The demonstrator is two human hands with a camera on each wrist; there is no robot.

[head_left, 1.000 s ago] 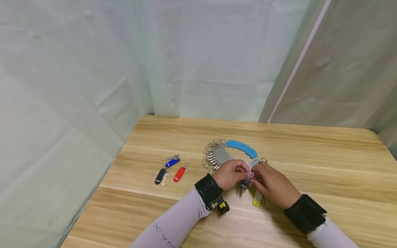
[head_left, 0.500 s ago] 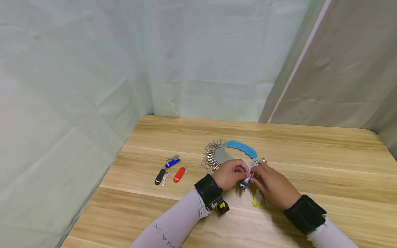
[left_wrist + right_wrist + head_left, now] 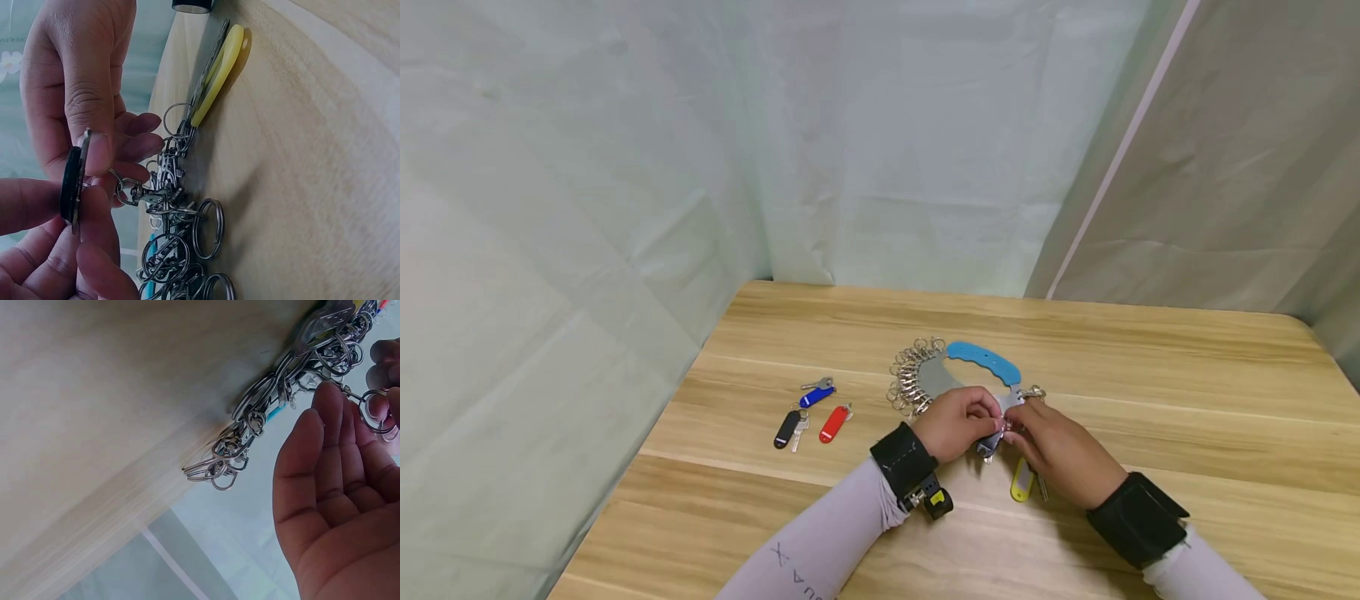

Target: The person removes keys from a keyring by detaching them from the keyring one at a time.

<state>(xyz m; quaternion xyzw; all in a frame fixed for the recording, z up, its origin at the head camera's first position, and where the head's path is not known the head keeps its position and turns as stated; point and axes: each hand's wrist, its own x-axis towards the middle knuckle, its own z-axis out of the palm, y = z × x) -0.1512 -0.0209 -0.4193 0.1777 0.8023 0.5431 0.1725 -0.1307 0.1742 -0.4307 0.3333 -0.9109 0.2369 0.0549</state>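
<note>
My left hand (image 3: 958,423) pinches a dark key tag (image 3: 70,184) with its key, seen edge-on in the left wrist view and hanging below the fingers in the head view. My right hand (image 3: 1067,450) meets it fingertip to fingertip and pinches a split ring (image 3: 375,412) on a swivel clasp. That clasp joins a grey metal key holder plate (image 3: 942,377) with a blue handle (image 3: 985,362). Several clasps with rings (image 3: 209,228) line its curved edge, partly hidden by both hands. A yellow key tag (image 3: 1022,479) with a key hangs from the holder under my right hand.
On the left of the wooden table (image 3: 715,492) lie a blue key tag (image 3: 817,396), a black key tag (image 3: 787,429) and a red key tag (image 3: 832,424), each with a key. Pale curtains (image 3: 925,167) stand behind the table.
The dark key tag has turned and shifted slightly left under the fingers. Both hands stay nearly in place, with small finger movements at the ring.
</note>
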